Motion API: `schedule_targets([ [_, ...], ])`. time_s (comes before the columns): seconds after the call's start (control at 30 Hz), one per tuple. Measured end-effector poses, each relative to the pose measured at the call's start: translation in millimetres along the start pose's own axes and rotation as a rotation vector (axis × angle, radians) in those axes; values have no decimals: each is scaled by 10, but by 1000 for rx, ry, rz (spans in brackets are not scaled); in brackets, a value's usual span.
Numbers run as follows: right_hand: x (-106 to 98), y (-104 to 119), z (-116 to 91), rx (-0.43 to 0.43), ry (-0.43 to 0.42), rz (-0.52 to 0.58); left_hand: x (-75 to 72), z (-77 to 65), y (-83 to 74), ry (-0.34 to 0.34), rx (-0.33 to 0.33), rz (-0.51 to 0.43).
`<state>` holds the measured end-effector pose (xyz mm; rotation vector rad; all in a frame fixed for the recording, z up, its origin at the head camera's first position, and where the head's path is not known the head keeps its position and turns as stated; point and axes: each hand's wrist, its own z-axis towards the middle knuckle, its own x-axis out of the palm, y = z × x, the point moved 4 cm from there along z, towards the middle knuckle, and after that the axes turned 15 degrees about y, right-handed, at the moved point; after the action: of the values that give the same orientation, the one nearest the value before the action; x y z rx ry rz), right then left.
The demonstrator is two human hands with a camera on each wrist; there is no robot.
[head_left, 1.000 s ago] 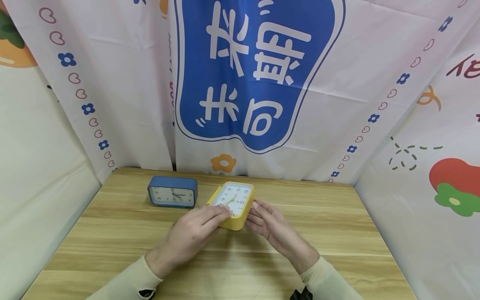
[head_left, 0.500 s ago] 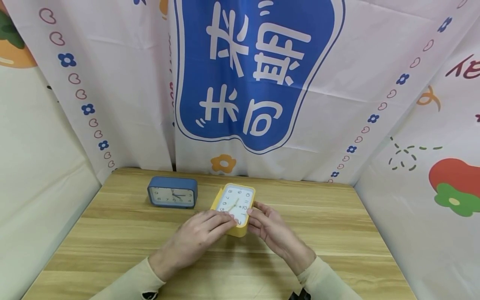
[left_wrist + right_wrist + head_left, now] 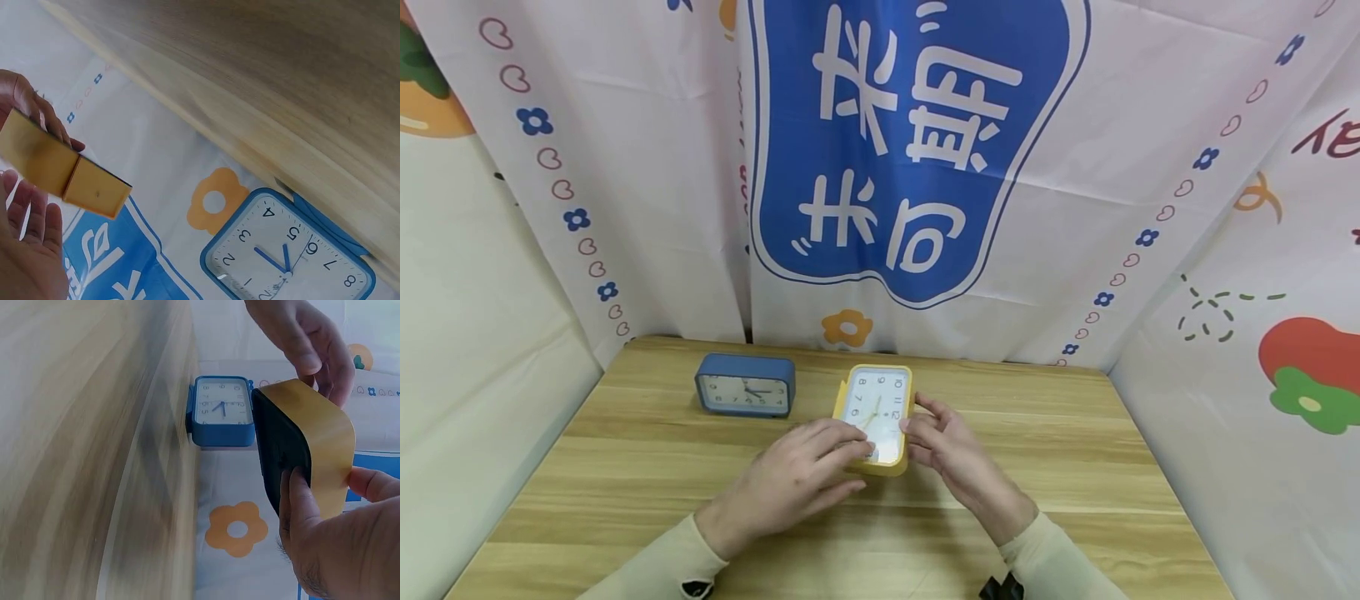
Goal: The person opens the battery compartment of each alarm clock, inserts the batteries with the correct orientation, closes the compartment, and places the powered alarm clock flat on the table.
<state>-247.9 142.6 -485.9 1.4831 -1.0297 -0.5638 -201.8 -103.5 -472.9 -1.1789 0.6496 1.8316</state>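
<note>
A yellow alarm clock point(image 3: 883, 390) with a white dial is tipped back over the table, its numerals turned sideways. My right hand point(image 3: 958, 458) holds its right side, with the thumb at the edge of the dial and fingers against the dark back point(image 3: 278, 440), as the right wrist view shows. Over the clock's near left corner lie the fingers of my left hand point(image 3: 790, 475), loosely bent, with the thumb apart from them. In the left wrist view those straight fingers are beside the yellow casing point(image 3: 37, 156), not wrapped round it.
A blue alarm clock point(image 3: 745, 396) stands upright on the wooden table point(image 3: 647, 467), to the left of the yellow one. Behind the table hangs a printed white cloth point(image 3: 685, 275) with a blue panel; light walls flank both sides.
The yellow clock has turned and shifted slightly right and nearer, so its dial shows more squarely. My left fingers have loosened and the thumb has come away. The blue clock stays put.
</note>
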Motion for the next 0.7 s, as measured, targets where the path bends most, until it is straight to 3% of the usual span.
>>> schedule_targets([
  [0.27, -64, 63, -33, 9, -75, -169, -68, -14, 134, 5, -191, -172],
  [0.4, -89, 94, -49, 9, -90, -270, -95, -15, 249, 21, -322, -327],
  [0.57, -108, 126, -53, -17, -50, -414, -91, 4, 419, 69, -469, -532],
  [0.7, -91, 140, -51, -44, 41, -496, -51, 29, 530, 146, -524, -670],
])
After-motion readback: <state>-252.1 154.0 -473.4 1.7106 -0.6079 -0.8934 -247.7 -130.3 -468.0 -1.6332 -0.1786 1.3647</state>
